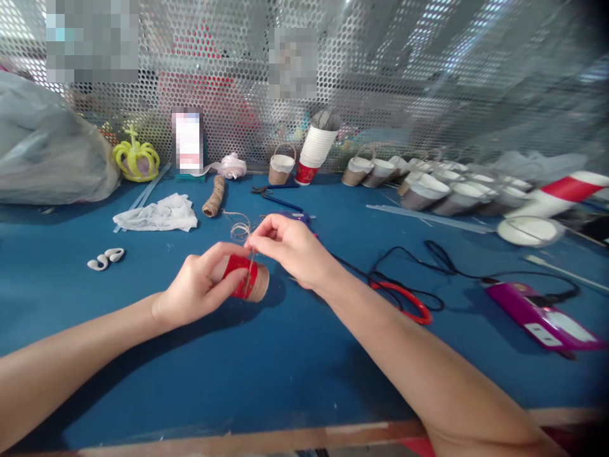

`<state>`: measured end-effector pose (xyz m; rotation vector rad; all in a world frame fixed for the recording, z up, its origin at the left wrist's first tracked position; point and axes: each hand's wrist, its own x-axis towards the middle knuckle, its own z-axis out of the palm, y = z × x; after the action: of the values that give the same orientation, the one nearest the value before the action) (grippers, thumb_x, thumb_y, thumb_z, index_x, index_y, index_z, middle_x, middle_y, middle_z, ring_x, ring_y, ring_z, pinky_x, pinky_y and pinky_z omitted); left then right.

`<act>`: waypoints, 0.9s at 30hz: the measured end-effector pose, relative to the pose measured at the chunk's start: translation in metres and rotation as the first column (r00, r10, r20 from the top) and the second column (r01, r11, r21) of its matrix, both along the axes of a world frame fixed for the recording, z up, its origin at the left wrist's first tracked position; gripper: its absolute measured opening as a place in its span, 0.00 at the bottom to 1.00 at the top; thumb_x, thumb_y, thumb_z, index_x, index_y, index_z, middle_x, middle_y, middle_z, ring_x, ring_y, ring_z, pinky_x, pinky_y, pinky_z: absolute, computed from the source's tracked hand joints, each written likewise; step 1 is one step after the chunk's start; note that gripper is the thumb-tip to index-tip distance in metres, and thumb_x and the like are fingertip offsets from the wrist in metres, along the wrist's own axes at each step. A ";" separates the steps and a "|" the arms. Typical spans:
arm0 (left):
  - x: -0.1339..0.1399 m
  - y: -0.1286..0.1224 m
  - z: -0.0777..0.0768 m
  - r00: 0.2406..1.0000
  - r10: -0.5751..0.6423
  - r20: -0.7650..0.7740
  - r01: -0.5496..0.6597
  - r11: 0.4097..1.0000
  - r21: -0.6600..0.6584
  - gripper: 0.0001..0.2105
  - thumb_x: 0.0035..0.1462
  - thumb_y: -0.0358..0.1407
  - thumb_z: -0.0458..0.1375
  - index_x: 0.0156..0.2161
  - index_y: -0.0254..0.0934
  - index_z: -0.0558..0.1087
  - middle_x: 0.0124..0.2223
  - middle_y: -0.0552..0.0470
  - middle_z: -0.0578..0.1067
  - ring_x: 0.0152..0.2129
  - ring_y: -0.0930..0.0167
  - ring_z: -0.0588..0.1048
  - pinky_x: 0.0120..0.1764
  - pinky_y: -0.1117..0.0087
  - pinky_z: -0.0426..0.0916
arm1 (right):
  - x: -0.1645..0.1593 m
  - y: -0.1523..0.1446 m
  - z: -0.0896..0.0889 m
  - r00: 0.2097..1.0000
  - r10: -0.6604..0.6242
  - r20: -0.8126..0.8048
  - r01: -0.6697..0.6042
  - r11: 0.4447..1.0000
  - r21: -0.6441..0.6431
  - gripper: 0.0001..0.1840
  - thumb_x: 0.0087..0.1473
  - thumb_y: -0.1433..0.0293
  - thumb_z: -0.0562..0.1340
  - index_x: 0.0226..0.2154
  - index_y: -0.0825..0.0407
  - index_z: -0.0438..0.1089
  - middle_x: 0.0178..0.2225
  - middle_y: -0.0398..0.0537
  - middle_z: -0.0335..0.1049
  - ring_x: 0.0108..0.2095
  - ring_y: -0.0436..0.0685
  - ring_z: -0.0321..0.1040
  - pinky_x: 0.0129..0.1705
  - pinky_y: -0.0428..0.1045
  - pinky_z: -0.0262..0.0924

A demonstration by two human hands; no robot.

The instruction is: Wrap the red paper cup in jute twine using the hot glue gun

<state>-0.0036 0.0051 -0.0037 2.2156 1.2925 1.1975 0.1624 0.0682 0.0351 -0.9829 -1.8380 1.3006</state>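
A red and white paper cup (239, 284) lies on its side in my left hand (202, 279), whose fingers wrap round it. Twine (259, 284) is wound in tight turns about one end of the cup. My right hand (290, 247) pinches a strand of that twine just above the cup, thumb against forefinger. Behind my hands lie loose loops of twine (241, 228), leading toward a twine roll (215, 197). A glue gun (297, 218) sits partly hidden behind my right hand.
Pliers (276, 197) lie beyond my hands. Several twine-covered cups (423, 190) stand at the back right, near a cup stack (318, 149). A black cable (399, 254), red ring (409, 301) and purple device (542, 314) occupy the right. White cloth (159, 214) and earbuds (105, 259) lie left.
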 end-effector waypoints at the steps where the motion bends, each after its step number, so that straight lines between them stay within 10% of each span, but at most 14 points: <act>1: 0.001 0.001 0.001 0.998 0.032 0.057 -0.028 0.998 -0.063 0.09 0.56 0.34 0.54 0.43 0.36 0.67 0.27 0.56 0.73 0.17 0.79 0.68 0.21 0.81 0.63 | 0.001 0.001 0.001 0.999 -0.017 -0.041 0.017 1.000 -0.002 0.04 0.44 0.72 0.62 0.25 0.53 0.64 0.26 0.42 0.69 0.29 0.49 0.67 0.32 0.47 0.61; 13: 0.003 0.013 0.003 0.893 0.182 0.412 0.069 0.849 -0.525 0.11 0.52 0.38 0.57 0.38 0.34 0.68 0.21 0.57 0.69 0.14 0.77 0.67 0.16 0.79 0.60 | 0.004 -0.001 0.011 0.990 -0.036 -0.136 0.046 0.997 0.067 0.04 0.45 0.73 0.64 0.29 0.53 0.69 0.28 0.40 0.71 0.29 0.47 0.67 0.35 0.46 0.64; 27: 0.005 0.006 0.002 0.910 0.124 0.395 0.071 0.894 -0.443 0.10 0.53 0.37 0.56 0.39 0.35 0.68 0.21 0.58 0.68 0.15 0.79 0.65 0.17 0.79 0.60 | 0.004 0.003 0.004 0.994 -0.056 -0.096 0.064 0.995 0.072 0.05 0.44 0.72 0.65 0.28 0.53 0.70 0.28 0.42 0.71 0.30 0.49 0.68 0.37 0.48 0.63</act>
<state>0.0016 0.0110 -0.0021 1.5181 1.2634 1.1530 0.1661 0.0708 0.0393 -0.9149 -1.7599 1.2124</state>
